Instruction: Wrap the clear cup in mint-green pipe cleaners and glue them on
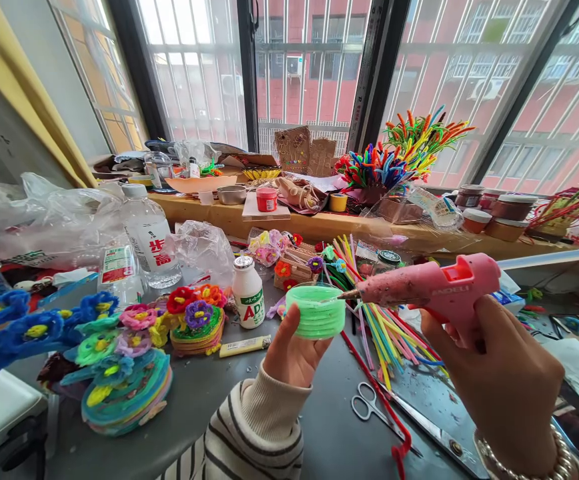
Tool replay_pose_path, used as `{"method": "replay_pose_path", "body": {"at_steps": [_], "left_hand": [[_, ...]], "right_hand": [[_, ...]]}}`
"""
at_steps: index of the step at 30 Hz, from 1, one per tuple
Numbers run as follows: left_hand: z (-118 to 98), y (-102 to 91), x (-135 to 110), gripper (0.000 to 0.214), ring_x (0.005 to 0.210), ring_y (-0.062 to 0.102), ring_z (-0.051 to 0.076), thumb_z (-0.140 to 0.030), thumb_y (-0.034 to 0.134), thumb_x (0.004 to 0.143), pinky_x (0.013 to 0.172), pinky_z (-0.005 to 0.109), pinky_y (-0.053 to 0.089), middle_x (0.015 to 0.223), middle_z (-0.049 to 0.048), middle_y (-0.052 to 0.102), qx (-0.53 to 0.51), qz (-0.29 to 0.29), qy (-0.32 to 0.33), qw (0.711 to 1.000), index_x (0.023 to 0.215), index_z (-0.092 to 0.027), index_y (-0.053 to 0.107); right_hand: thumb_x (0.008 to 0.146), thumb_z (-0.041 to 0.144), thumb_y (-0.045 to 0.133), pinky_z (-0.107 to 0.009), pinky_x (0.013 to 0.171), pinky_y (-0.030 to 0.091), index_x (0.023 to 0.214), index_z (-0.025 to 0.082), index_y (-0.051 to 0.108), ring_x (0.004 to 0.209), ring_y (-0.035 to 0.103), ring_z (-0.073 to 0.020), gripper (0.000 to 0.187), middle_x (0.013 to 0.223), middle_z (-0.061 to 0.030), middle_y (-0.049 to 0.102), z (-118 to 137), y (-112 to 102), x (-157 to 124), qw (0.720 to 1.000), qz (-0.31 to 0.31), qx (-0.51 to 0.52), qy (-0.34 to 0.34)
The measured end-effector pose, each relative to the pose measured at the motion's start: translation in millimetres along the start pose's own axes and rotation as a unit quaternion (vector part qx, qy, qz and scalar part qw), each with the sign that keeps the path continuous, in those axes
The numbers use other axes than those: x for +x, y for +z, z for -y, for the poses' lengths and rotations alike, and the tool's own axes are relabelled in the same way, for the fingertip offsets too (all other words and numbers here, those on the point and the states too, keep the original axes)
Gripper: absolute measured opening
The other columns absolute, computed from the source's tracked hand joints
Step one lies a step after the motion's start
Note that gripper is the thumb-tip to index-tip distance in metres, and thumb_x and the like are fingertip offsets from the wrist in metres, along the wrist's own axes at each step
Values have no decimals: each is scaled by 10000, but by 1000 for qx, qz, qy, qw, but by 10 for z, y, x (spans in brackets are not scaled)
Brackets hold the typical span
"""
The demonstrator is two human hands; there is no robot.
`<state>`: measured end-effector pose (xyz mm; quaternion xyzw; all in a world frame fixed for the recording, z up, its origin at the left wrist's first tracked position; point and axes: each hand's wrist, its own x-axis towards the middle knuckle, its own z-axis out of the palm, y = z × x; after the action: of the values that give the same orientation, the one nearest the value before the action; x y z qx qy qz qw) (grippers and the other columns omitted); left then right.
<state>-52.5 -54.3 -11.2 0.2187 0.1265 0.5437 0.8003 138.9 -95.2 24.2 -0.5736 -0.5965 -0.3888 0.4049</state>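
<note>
Right hand [502, 373] grips glue gun [434, 288], nozzle [351, 294] beside green cup [318, 315] grasped in left hand [292, 360] — likely gluing; next needs steady aim.

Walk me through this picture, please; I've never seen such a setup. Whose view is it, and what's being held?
There's no machine here, just a person's bare hands. The single picture comes from a head-worn camera looking forward and down. The left hand holds a green round container; the right hand grips a pink glue gun, its nozzle at the container's rim. On the gray table are scissors, a white bottle, fuzzy flowers and colorful loose stems.
</note>
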Motion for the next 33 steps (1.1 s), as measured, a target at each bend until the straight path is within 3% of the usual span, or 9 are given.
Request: {"method": "replay_pose_path", "body": {"at_steps": [28,33], "left_hand": [[-5,-6,-6,396,1063,533,262,-356,574,736,893,325,451,1088,92,624,13,16,2,1000,1052,-119,560],[-1,-18,-6,485,1089,513,264,-346,543,758,962,362,391,1132,112,598,6,18,-2,1000,1178,-115,467]], "right_hand": [[739,354,553,-220,414,223,583,210,268,410,353,-78,355,493,41,341,-5,-44,20,1000,0,2,0],[743,343,546,-226,426,250,582,210,288,419,387,-93,332,489,34,364,8,-54,21,1000,3,2,0]]}}
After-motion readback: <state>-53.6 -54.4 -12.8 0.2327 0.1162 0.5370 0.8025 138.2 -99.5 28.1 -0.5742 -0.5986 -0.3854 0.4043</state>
